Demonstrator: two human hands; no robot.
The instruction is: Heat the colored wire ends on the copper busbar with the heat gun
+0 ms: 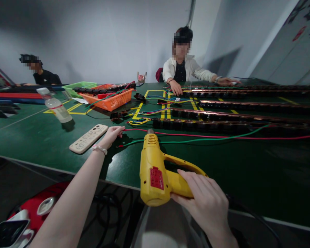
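Note:
My right hand (201,198) is wrapped round the handle of a yellow heat gun (157,168) that lies on the green table (54,137), its nozzle pointing away towards a red wire (222,137) and a green wire (209,139). My left hand (112,135) reaches forward and pinches the end of the red wire just left of the nozzle. A cream remote control (88,138) lies right beside my left hand.
An orange basket (111,98) and a green tray (81,86) hold parts at the back left. A plastic bottle (58,108) stands nearby. Long dark copper bars (248,113) run across the right. One person opposite touches the bars; another sits at far left.

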